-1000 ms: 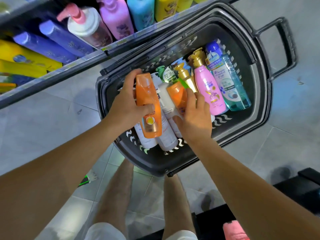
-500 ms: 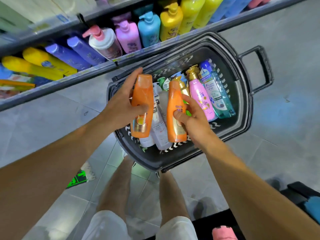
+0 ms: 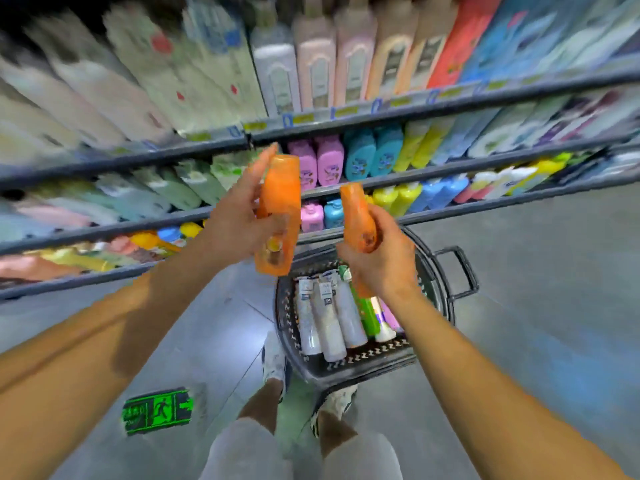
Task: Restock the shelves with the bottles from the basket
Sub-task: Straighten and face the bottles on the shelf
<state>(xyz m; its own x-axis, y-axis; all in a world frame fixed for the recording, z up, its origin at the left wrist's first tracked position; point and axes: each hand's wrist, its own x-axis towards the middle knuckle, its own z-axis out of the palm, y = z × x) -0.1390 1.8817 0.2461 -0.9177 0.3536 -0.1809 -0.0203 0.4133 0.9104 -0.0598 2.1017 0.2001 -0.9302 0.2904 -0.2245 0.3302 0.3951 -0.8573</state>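
Clearly, one orange bottle (image 3: 278,216) was gripped in the left hand (image 3: 239,220) and another orange bottle (image 3: 358,220) in the right hand (image 3: 384,261), both raised above the basket (image 3: 446,303), likely for shelving. White bottles (image 3: 325,317) were left lying in the basket; the shelves (image 3: 346,188) were blurred.

Two glossy orange plastic bottles were raised above the dark plastic basket (image 3: 446,299): a flat-sided one (image 3: 280,209) upright over its left rim, and a narrower one (image 3: 358,220) tilted over its middle. Inside the basket lay white tubes (image 3: 325,317) side by side, a green bottle (image 3: 362,310) beside them.
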